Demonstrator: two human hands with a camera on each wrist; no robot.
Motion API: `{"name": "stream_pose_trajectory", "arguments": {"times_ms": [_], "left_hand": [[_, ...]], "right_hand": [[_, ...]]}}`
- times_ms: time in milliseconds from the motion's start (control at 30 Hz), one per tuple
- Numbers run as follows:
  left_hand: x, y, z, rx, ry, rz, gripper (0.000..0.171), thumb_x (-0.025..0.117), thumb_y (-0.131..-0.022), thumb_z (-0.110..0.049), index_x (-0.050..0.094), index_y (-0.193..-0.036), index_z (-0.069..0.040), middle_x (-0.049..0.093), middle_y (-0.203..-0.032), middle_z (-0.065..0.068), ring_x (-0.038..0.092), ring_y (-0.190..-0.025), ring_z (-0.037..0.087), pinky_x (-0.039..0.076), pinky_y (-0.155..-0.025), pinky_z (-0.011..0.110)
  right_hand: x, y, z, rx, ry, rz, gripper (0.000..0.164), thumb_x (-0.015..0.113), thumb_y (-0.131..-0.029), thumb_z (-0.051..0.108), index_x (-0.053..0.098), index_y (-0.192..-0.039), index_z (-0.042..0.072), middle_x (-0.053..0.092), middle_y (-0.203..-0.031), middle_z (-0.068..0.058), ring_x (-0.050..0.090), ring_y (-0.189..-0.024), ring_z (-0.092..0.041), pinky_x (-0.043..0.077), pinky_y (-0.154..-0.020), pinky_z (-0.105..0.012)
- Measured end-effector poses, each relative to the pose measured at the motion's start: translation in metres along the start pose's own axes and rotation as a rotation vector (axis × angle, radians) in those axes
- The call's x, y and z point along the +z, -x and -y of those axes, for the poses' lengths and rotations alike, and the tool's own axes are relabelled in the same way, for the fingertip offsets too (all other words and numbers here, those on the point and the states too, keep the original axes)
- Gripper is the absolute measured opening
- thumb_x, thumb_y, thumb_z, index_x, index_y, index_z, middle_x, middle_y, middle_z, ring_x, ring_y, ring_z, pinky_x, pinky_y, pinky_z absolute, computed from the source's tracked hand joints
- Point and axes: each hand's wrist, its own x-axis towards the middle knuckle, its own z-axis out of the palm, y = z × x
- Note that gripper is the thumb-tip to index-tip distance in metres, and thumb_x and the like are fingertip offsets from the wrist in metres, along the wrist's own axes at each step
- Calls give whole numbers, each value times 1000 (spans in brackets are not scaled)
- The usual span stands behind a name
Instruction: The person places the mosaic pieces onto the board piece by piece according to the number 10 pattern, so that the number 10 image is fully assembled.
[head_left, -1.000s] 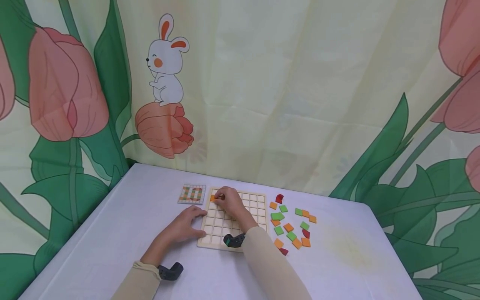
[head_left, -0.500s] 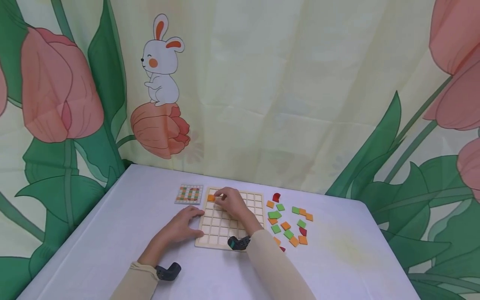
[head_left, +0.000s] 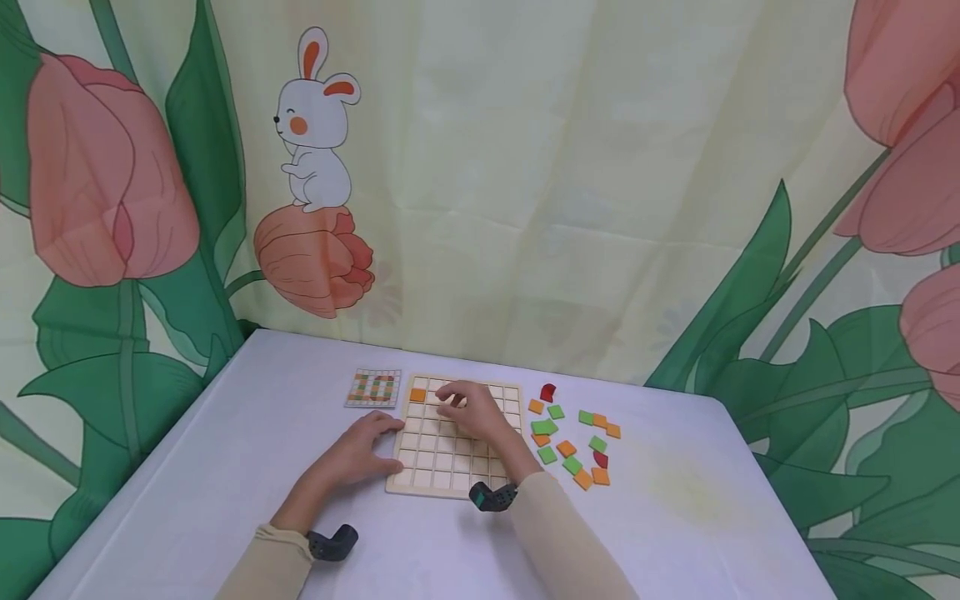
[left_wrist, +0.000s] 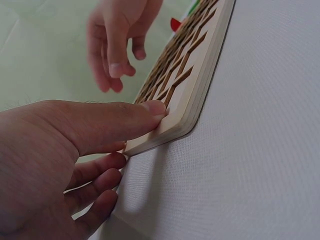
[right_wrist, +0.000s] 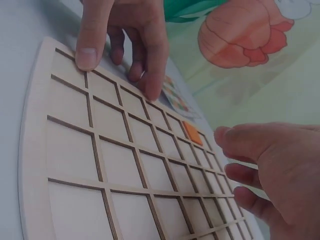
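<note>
In the head view, two beige sleeves (head_left: 266, 567) enter from the bottom edge, each wrist bearing a black device (head_left: 335, 543). A white cloth (head_left: 420, 558) covers the table, spreading across the lower half of the frame; a faint yellowish patch marks it at lower right.

Left of lower centre, the left hand (head_left: 358, 450) rests thumb and forefinger on the left rim of a wooden grid board (head_left: 423, 460), its fingers relaxed rather than clenched. The right hand (head_left: 472, 410) hovers above the board's upper part, fingers loosely bent and parted, holding nothing.

One orange tile (head_left: 417, 395) sits in a cell near the board's upper left corner. Right of the board lie scattered green, orange and red loose tiles (head_left: 566, 448), some touching or overlapping. A patterned card (head_left: 372, 388) lies just beside the board's upper left.

Behind the table hangs a pale, creased curtain (head_left: 615, 167), printed with large pink tulips (head_left: 112, 175) at both sides and a white rabbit (head_left: 315, 150) at upper left.
</note>
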Motion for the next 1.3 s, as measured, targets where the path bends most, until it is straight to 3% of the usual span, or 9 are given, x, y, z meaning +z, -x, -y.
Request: {"name": "stream_pose_trajectory", "arguments": {"times_ms": [400,900,1300], "left_hand": [[0,0,1,-2,0,0,66,85,-72,-27,59,-132,-16,56,-123,1,52,-122,24,44,-104,48],[-2,1,1,39,-21,-5,65,85,-72,-24,59,-130,-13,56,-123,4,52,-122,26,44,-104,49],[-2,1,1,32,-21,-2,65,85,-72,-26,59,-130,-14,56,-123,4,52,-122,26,44,-103,49]], "right_hand": [[-20,17,0,11,-80,-15,27,70,-88,19,70,-113,9,70,-108,-5,61,-92,-17,52,-72,-24],[-37,42,-9,-6,-62,-93,23,73,-86,16,72,-108,9,72,-106,-2,62,-88,-15,52,-75,-23],[-48,59,-18,50,-86,-128,23,72,-86,13,72,-109,11,71,-105,2,61,-89,-14,52,-76,-24]]}}
